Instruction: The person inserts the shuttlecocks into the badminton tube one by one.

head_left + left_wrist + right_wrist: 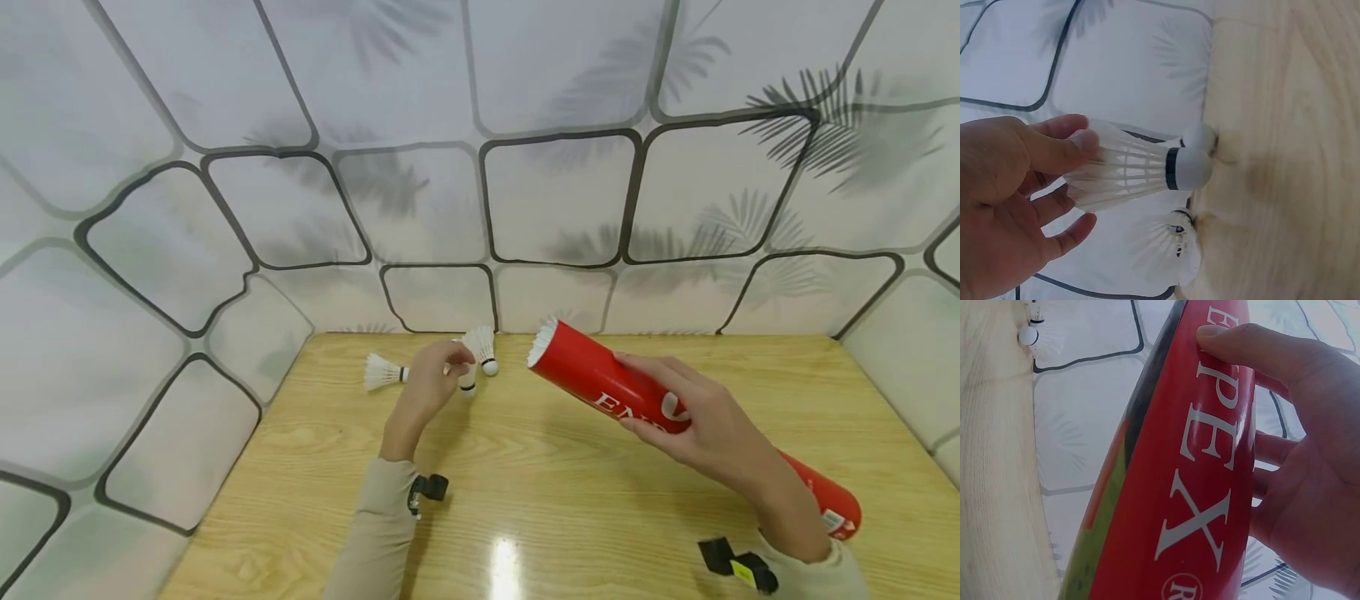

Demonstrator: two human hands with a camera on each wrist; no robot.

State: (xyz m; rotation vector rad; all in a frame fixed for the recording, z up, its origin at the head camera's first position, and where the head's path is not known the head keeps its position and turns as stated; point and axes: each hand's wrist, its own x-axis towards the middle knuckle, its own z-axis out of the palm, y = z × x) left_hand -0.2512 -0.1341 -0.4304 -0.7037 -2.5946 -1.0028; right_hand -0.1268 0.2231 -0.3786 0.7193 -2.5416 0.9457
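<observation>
Red tube (592, 371), gripped in the fingers of the right hand (712, 425), slants above the counter (525, 479), its feather-fringed mouth (543, 343) angled leftward. Left of that mouth, apart from it, fingers of the left hand (429, 379) pinch a shuttlecock (1138, 165) by its feathers, cork (1195, 169) outward.

Bright head view, white glare on the table (540, 500) toward its near edge, shadows faint; wrist views dimmer, softer, sheen on the tube (1163, 462).
</observation>
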